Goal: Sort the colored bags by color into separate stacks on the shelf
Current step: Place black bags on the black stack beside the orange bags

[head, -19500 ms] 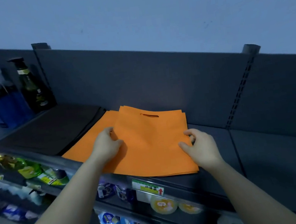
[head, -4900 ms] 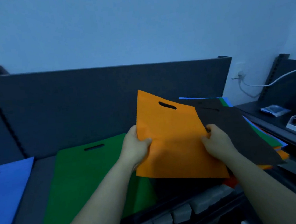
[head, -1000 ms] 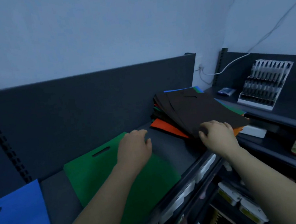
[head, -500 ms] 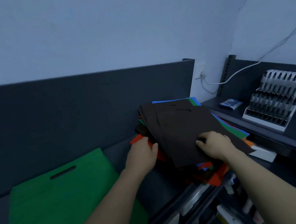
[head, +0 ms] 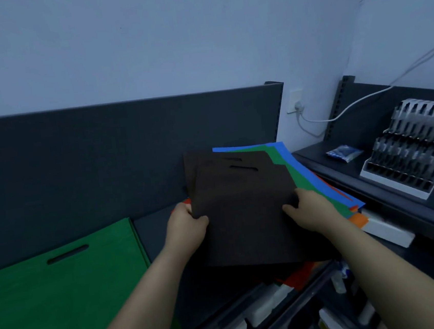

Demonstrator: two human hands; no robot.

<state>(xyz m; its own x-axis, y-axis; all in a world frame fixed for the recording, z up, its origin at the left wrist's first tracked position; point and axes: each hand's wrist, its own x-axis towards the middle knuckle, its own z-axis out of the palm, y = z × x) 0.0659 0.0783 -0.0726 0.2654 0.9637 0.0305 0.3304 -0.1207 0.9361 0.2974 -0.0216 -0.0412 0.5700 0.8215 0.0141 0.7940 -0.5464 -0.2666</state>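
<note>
A dark brown bag with a slot handle is raised above the mixed pile of green, blue, orange and red bags at the right end of the shelf. My left hand grips its left edge and my right hand grips its right edge. A second dark bag peeks out just behind it. A green bag lies flat on the shelf at lower left.
The dark shelf back panel runs behind the bags. To the right stand a side shelf with a clear display rack, a small blue packet and a white cable. Lower shelves hold small packaged goods.
Both hands have closed on the top dark bag's side edges and lifted it toward me off the pile. The view has shifted slightly, bringing the pile closer.
</note>
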